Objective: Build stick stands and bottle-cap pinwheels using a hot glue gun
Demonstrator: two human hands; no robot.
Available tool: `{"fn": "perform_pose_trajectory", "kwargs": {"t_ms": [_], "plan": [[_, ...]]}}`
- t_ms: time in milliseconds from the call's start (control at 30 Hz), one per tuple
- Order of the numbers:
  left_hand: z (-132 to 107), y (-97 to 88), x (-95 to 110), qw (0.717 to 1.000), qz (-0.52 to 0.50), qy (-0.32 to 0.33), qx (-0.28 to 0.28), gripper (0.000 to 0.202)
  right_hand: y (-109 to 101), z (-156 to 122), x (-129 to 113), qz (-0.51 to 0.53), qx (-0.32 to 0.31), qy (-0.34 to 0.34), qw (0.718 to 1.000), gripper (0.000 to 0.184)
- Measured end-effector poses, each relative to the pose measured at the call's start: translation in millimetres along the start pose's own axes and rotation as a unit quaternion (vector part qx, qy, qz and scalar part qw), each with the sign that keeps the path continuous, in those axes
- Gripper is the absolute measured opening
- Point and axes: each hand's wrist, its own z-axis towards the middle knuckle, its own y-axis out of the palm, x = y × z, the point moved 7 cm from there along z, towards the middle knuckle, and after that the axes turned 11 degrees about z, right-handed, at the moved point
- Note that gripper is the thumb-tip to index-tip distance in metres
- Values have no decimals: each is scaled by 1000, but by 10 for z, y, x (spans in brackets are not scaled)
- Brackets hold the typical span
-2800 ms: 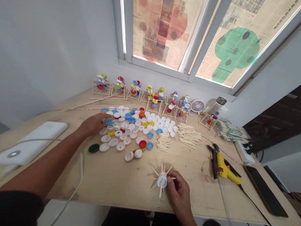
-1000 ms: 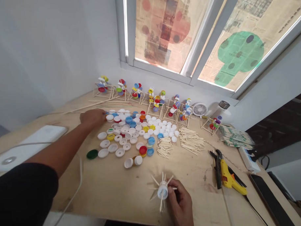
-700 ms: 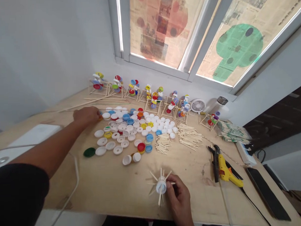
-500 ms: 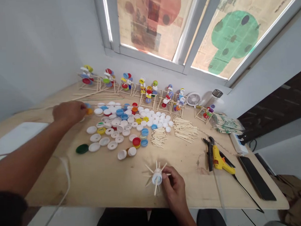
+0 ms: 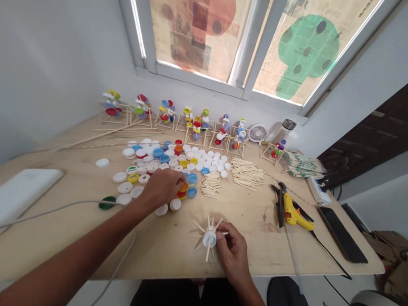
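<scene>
My right hand is closed in a pinch on a small wheel, a white bottle cap with thin wooden sticks fanning out of it, held low over the front of the wooden table. My left hand reaches over the near edge of a spread of bottle caps, fingers curled round an orange cap. That cap hangs just above a red cap and next to blue ones.
Two heaps of short sticks lie right of the caps. A yellow glue gun, pliers and a phone sit at the right. Finished cap-and-stick models line the wall by a small fan. A white device with cable lies at the left.
My left hand has come back from the far left of the cap spread to its near edge, carrying the orange cap. The right hand keeps its hold on the wheel.
</scene>
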Motion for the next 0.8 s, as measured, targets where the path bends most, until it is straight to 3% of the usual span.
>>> {"fn": "perform_pose_trajectory", "kwargs": {"t_ms": [333, 433, 567, 633, 700, 800], "plan": [[136, -3, -134, 998, 0, -61, -14, 26, 2, -14, 3, -3, -6, 10, 1000, 25], [146, -123, -490, 994, 7, -112, 5, 30, 6, -13, -7, -4, -10, 8, 1000, 26], [186, -327, -1268, 972, 41, -231, 25, 35, 15, -2, -17, -8, -16, 2, 1000, 26], [242, -344, -1582, 964, 49, -261, 13, 37, 17, -2, -18, -10, -16, 1, 1000, 27], [317, -292, -1784, 963, 50, -266, -6, 38, 17, -7, -13, -11, -14, 3, 1000, 27], [433, -147, -1902, 969, 47, -241, -30, 41, 16, -15, 8, -12, -12, 14, 1000, 26]]}}
